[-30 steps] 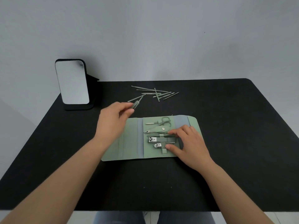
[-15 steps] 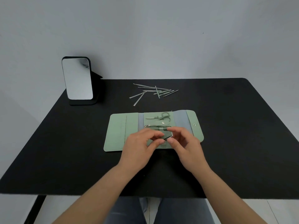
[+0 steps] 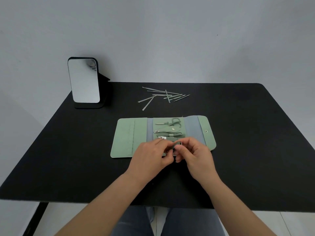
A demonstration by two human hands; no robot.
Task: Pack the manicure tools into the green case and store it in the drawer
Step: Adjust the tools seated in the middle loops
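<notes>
The green case (image 3: 129, 137) lies unfolded mid-tabletop (image 3: 255, 150). At its six o'clock edge our left hand (image 3: 150, 155) and right hand (image 3: 196, 154) pinch a small metal tool (image 3: 179, 143), likely seating it. Loose tools (image 3: 163, 96) wait at twelve o'clock.

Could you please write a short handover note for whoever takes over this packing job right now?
Left hand and right hand: together over the near middle of the open green case, working a small metal tool; grip blurred.
Case lies unfolded on the black table.
Done: scissors, nippers and clippers sit in the middle panel.
Left: seat this tool, pack the loose slim tools behind the case, close it, store it. No drawer in view.
</notes>
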